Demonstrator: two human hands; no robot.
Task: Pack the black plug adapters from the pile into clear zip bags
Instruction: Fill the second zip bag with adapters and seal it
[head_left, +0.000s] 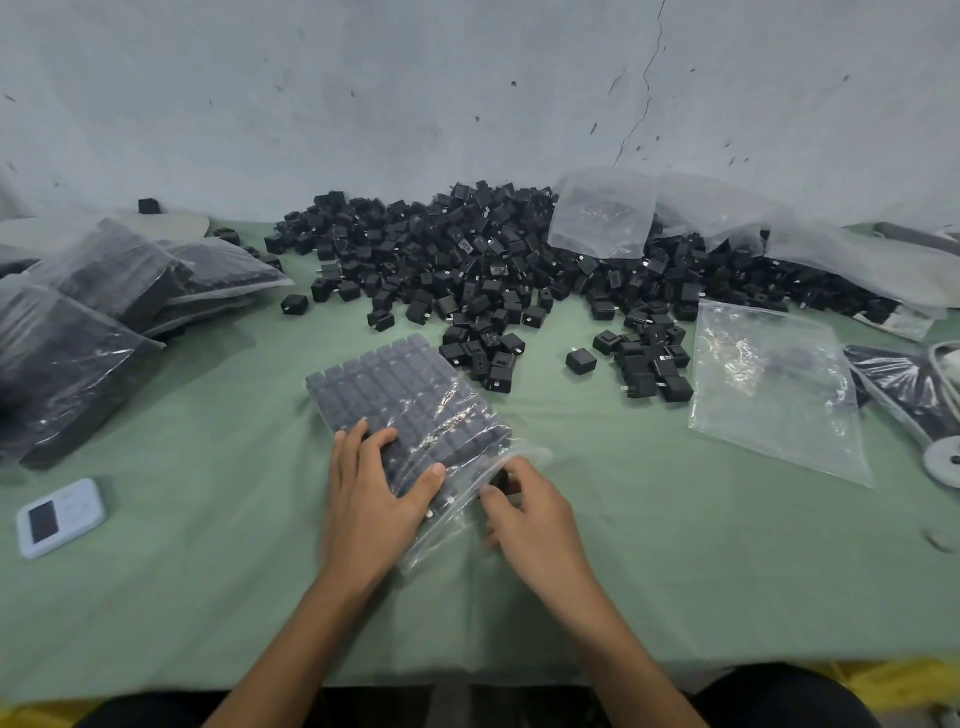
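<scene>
Pinching grip: my right hand (530, 514) nips the open mouth of the zip bag (415, 395), while my left hand (371, 493) presses flat, fingers spread, on the adapters rowed inside. Around it the green-covered tabletop (208, 571) lies open. The loose pile (493, 260) sits behind, against a cracked grey wall (467, 78). Filled bags (93, 312) at left blur past the edge.

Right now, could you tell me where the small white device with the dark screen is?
In the head view, the small white device lies at the left on the green cover, in front of the filled bags.
</scene>
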